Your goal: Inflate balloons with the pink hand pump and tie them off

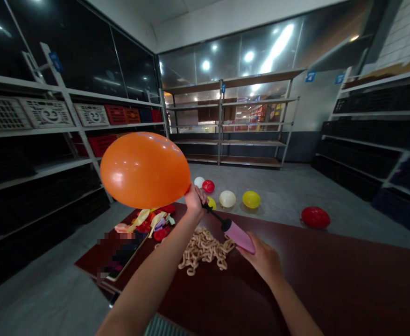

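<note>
A large inflated orange balloon (145, 170) hangs to the left of my left hand (195, 198). That hand is closed around the balloon's neck, with the black end of a hand balloon pump right at its fingers. My right hand (264, 261) grips the pump's pink barrel (240, 237), over the table. A black rod (215, 214) shows between the barrel and my left hand. How the balloon's neck sits on the pump is hidden by my fingers. Below the hands lies a pile of beige curled pieces (203, 249). Uninflated balloons (156, 223) in several colours lie left of it.
A dark red table (324, 280) spans the front. At its left lies a dark flat device (128, 254), partly pixelated. On the floor beyond rest inflated balloons, among them a yellow one (251, 199) and a red one (315, 217). Shelving (221, 121) lines the walls.
</note>
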`<state>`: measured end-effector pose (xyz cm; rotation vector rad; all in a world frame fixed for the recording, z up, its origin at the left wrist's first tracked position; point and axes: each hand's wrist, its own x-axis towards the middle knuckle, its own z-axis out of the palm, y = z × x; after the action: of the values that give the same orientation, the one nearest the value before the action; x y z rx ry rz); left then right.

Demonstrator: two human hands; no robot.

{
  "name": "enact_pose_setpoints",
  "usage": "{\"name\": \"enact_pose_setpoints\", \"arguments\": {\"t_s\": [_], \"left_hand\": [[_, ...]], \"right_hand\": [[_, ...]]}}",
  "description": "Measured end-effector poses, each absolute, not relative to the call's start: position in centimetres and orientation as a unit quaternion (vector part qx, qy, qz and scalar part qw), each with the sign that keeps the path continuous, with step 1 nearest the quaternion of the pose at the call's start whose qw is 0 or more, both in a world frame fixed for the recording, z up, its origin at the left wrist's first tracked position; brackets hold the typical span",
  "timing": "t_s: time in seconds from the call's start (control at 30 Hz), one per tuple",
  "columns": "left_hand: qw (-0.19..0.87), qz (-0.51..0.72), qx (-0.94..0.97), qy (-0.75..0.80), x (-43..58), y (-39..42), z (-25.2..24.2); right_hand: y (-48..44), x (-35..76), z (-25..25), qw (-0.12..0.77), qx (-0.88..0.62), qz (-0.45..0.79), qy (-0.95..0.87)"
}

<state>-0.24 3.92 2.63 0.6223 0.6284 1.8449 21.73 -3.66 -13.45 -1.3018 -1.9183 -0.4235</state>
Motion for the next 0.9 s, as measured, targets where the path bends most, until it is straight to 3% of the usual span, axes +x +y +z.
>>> {"name": "enact_pose_setpoints", "arguments": {"t_s": [0.37,0.9], "left_hand": [[0.503,0.801,0.169,0.277,-8.3,2.4,1.3],[0.488,0.789,0.297,0.227,1.5,2.5,4.8]], "right_hand": [[-4.2,21.0,-12.9,0.308,-0.500,-0.163,-0.793],[-4.5,21.9,-12.2,0.376,-0.538,-0.103,-0.747]]}}
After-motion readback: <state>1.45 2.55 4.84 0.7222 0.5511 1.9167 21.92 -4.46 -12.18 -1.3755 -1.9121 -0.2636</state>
